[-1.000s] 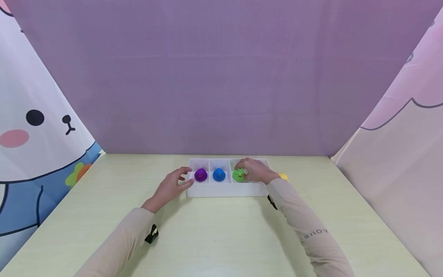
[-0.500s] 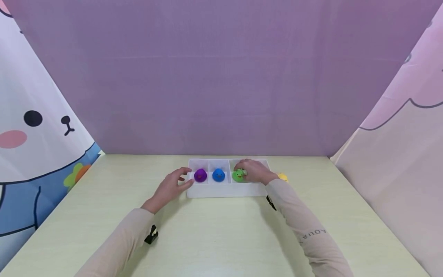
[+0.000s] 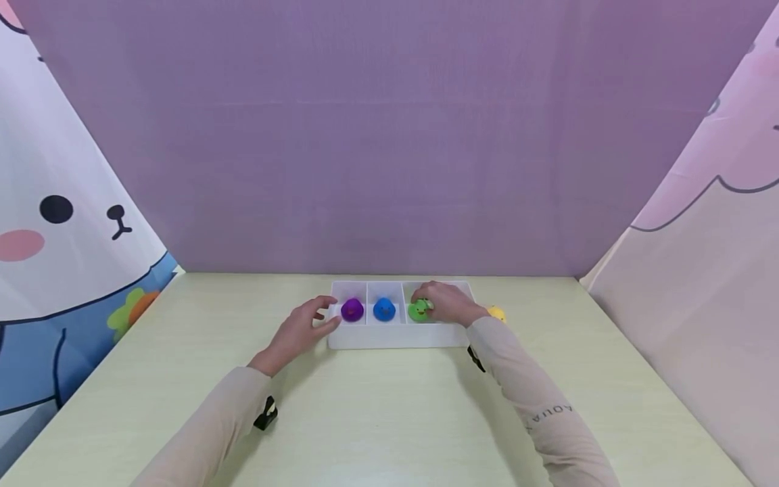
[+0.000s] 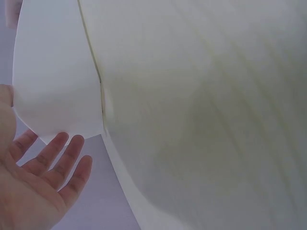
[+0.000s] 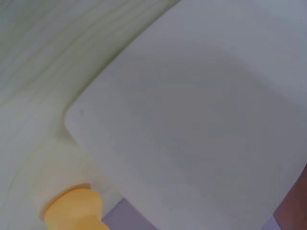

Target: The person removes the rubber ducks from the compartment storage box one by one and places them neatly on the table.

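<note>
A white divided tray (image 3: 398, 337) stands at the far side of the table. Its compartments hold a purple toy duck (image 3: 351, 310), a blue toy duck (image 3: 384, 310) and a green toy duck (image 3: 418, 311). My right hand (image 3: 449, 303) reaches over the tray's front wall and pinches the green duck; it covers the right end compartment. My left hand (image 3: 302, 327) is at the tray's left end, fingers spread and relaxed. In the left wrist view its fingertips (image 4: 62, 139) lie along the tray's end wall (image 4: 57, 72), touching or nearly touching it.
A yellow toy duck (image 3: 497, 313) sits on the table just right of the tray, partly hidden by the right sleeve. A purple cloth (image 3: 389, 135) hangs behind the table's far edge. Printed curtains (image 3: 73, 270) flank both sides.
Both hands and the ducks keep nearly the same places. The head view shifts very slightly; the right hand stays on the green duck.
</note>
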{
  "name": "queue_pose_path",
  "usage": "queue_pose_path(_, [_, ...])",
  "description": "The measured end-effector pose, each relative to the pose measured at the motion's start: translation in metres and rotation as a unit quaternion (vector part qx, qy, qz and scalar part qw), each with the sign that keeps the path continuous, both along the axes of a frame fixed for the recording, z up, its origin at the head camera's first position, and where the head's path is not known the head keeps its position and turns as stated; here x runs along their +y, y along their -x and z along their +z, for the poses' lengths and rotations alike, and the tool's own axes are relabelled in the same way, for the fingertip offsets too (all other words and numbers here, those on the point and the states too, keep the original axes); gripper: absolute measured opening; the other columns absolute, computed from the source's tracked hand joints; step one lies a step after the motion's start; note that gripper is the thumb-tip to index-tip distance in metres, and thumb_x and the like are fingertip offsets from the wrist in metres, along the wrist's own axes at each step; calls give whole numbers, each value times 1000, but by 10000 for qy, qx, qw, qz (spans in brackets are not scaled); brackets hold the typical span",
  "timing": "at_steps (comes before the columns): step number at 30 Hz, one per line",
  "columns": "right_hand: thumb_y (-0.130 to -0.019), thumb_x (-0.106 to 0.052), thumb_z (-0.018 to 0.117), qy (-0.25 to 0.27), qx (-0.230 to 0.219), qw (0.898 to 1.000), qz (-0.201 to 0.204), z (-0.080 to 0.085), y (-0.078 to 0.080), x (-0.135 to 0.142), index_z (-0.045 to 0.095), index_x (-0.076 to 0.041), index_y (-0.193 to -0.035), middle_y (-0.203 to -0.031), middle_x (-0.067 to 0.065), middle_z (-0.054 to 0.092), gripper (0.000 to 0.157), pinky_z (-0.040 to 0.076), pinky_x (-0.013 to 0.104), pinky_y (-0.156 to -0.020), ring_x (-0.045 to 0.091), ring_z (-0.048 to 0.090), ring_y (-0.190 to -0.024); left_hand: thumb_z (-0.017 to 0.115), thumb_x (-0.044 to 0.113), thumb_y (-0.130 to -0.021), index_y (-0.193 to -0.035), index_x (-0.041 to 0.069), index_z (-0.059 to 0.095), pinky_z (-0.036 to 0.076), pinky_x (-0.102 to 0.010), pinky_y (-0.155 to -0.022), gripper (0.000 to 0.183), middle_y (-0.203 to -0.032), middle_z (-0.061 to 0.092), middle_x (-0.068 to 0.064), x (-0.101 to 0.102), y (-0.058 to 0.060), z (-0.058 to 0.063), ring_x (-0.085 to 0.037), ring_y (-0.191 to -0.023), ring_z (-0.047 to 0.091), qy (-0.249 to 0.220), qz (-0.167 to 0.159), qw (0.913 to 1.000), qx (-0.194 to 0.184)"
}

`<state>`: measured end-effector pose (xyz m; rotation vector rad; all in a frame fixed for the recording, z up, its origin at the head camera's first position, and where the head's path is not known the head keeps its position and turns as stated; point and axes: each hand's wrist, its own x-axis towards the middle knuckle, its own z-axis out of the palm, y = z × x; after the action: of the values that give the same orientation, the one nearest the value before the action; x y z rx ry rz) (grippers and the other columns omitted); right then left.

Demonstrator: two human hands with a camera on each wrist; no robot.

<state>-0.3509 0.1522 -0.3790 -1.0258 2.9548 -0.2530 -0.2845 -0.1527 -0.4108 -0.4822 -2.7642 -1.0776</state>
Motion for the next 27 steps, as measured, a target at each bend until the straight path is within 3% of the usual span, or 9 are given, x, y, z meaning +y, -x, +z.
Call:
queue_pose_path(15, [-78, -2, 67, -188, 228, 9995, 125, 9, 0, 4, 66, -13, -109, -115, 2, 63, 33, 50, 38, -89, 22, 55, -111, 58, 36, -88, -127, 11, 49, 51, -46, -82, 47, -125, 54, -17, 0, 1, 0, -32, -102, 59, 14, 17, 10000, -18])
queue_pose_path(20, [-77, -3, 68, -110, 339, 9991, 237, 15, 1, 7, 66, -14, -108, -113, 2, 64, 33, 52, 38, -82, 22, 58, -107, 58, 35, -88, -127, 10, 49, 51, -45, -81, 47, -124, 55, -17, 1, 1, 0, -32, -101, 59, 2, -3, 10000, 19])
queue_pose_path(27, [-76, 0, 68, 173, 324, 9985, 397, 20, 2, 11, 67, -11, -107, -111, 3, 65, 33, 50, 37, -89, 22, 58, -107, 58, 34, -89, -127, 10, 49, 51, -44, -81, 47, -124, 54, -18, 1, 1, 1, -32, -101, 59, -11, -29, 10000, -9])
